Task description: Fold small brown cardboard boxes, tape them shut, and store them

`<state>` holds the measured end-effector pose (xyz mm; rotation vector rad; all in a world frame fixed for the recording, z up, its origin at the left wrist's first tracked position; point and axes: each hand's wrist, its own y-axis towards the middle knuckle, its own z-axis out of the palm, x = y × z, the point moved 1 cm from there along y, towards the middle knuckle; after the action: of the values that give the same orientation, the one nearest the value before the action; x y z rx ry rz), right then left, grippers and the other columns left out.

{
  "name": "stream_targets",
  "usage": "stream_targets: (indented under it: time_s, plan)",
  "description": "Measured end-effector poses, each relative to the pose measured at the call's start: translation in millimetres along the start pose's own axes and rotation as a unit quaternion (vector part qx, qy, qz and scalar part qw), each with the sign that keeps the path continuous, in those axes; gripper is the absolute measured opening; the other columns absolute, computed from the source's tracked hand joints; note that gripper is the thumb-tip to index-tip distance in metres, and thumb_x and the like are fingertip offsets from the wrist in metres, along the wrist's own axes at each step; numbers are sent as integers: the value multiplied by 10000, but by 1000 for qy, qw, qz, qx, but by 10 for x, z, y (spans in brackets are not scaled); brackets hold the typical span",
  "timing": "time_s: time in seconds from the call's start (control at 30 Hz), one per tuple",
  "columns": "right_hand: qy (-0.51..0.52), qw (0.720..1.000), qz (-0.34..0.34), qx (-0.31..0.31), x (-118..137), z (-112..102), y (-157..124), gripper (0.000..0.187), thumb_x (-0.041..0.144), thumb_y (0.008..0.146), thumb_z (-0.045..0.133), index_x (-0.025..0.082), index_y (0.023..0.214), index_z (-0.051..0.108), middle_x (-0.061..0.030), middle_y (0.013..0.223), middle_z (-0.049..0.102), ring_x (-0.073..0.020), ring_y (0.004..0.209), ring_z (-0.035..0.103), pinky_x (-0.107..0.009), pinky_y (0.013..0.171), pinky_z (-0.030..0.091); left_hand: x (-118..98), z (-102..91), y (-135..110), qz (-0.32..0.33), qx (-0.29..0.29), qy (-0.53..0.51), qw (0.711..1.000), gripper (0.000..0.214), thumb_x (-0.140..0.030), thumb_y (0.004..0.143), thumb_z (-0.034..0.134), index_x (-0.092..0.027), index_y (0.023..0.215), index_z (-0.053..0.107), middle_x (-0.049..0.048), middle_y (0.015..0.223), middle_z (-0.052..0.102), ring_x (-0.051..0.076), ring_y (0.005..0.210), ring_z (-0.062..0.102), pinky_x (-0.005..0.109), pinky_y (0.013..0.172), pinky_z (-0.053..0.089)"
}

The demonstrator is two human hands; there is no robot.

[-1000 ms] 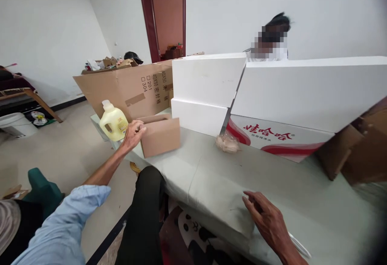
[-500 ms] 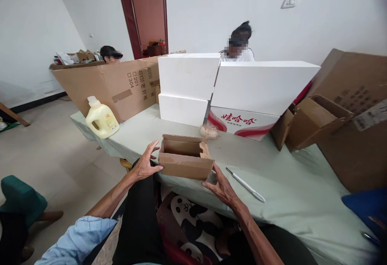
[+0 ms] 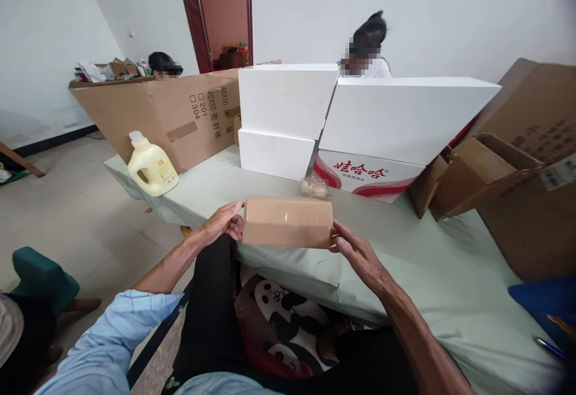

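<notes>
A small brown cardboard box point(image 3: 287, 224) is held between my two hands just above the near edge of the table. A smooth, unbroken side with a small shiny mark faces me, and its opening is out of sight. My left hand point(image 3: 227, 221) grips the left end, thumb up by the top corner and fingers curled beneath. At the other end, my right hand point(image 3: 357, 254) has its fingers and thumb against the lower right corner. A small clear plastic packet point(image 3: 314, 186) with pale contents lies just behind the box.
A green cloth covers the table point(image 3: 405, 251). Stacked white cartons point(image 3: 288, 104) and a large brown carton point(image 3: 157, 125) line the back. At left stands a yellow detergent bottle point(image 3: 153, 167); open brown boxes point(image 3: 481, 173) are at right. Two people sit beyond the cartons.
The small box has been turned over, so its open cavity no longer shows and a closed side does. My hands have closed on its ends. The white pen-like tool is out of sight.
</notes>
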<state>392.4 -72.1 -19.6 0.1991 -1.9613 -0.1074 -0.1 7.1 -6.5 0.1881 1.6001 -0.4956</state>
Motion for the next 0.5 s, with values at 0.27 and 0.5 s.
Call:
stream_targets:
  time_s: [0.27, 0.5]
  plan:
    - [-48, 995, 72, -58, 228, -83, -16, 830, 823, 937, 606, 156, 1407, 756, -45, 719, 714, -266, 829, 712, -409, 840, 606, 25, 172, -118, 83, 81, 59, 992, 945, -484, 714, 975, -270, 1539, 566, 95, 1187, 778, 305, 1128, 753, 384, 893, 601]
    - [1, 998, 47, -50, 63, -13, -95, 748, 763, 957, 630, 180, 1416, 724, -94, 1046, 786, -230, 817, 706, -391, 803, 627, 91, 227, -67, 241, 25, 153, 958, 1043, -440, 653, 1018, -334, 1550, 496, 154, 1738, 408, 413, 1628, 382, 492, 1194, 489]
